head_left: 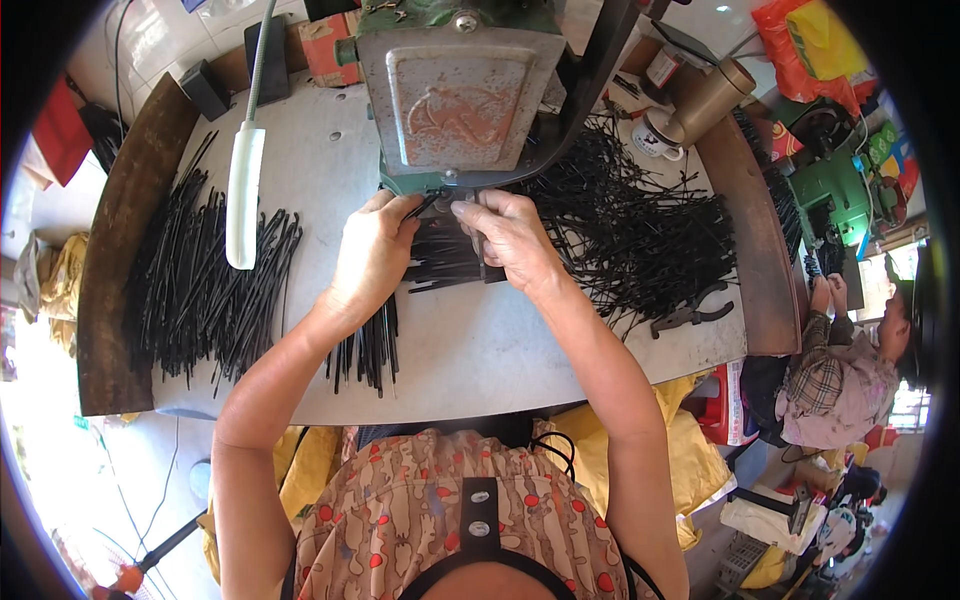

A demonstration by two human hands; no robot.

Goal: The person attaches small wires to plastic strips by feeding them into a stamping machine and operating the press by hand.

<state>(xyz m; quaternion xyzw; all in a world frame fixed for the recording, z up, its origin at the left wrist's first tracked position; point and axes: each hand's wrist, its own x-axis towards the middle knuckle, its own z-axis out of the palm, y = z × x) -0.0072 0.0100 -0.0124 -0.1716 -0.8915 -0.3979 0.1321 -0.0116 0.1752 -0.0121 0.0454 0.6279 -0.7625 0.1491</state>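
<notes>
Both my hands are at the base of a green machine with a worn metal front cover (460, 110). My left hand (370, 250) is closed, its thumb and fingers pinching a thin black strip (424, 205) close to the machine's working point. Just beside it, my right hand (515, 243) pinches a dark narrow piece (478, 245) that points down toward me; its exact kind I cannot make out. Under and between the hands lies a row of thin black rods (445, 262). More black rods (368, 345) lie below my left wrist. The machine head partly hides the working point.
A large bundle of black rods (215, 280) covers the table's left side; a tangled heap (640, 215) fills the right. Pliers (693, 312), a white mug (655, 137) and a brass-coloured cylinder (712, 100) are at right. A white lamp (244, 200) hangs at left. Another person (840, 385) works at far right.
</notes>
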